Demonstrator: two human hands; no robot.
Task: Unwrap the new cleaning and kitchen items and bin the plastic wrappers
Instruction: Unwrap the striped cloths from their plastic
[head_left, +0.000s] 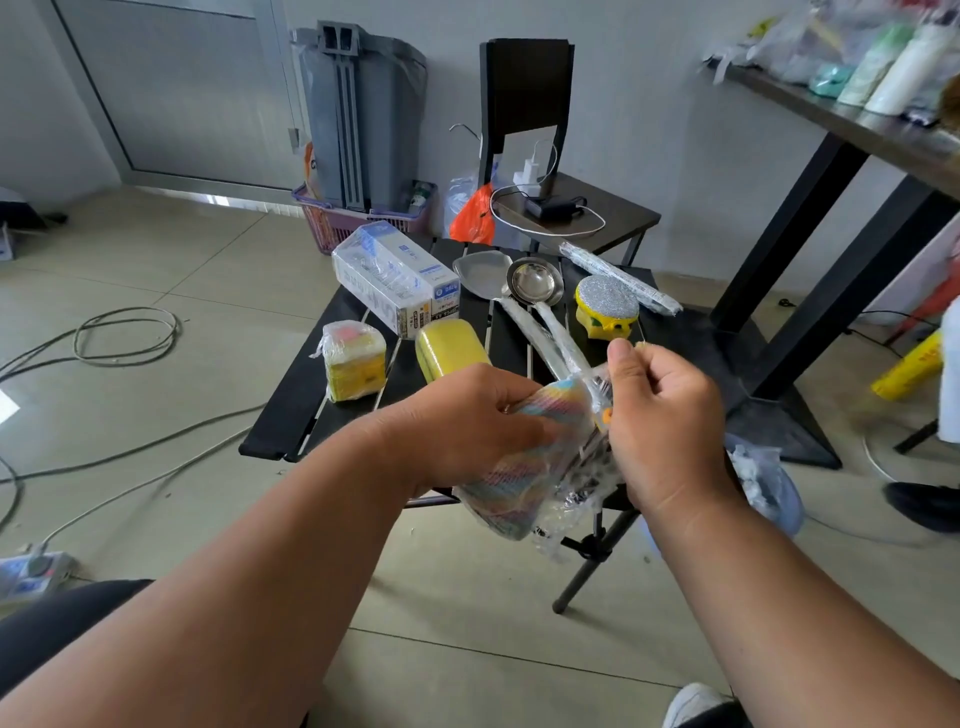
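- Above the near edge of the black slatted table (306, 415), you hold the striped cleaning cloth (524, 462); a hard tug could swing your arms into the wrapped spatula (480, 275) and ladle (535, 283).
- Your left hand (467, 421) has its fingers curled round the cloth; a loose grip could drop it to the floor.
- Your right hand (657, 415) pinches the clear plastic wrapper (576, 499); the thin film may tear into scraps that miss the bin.
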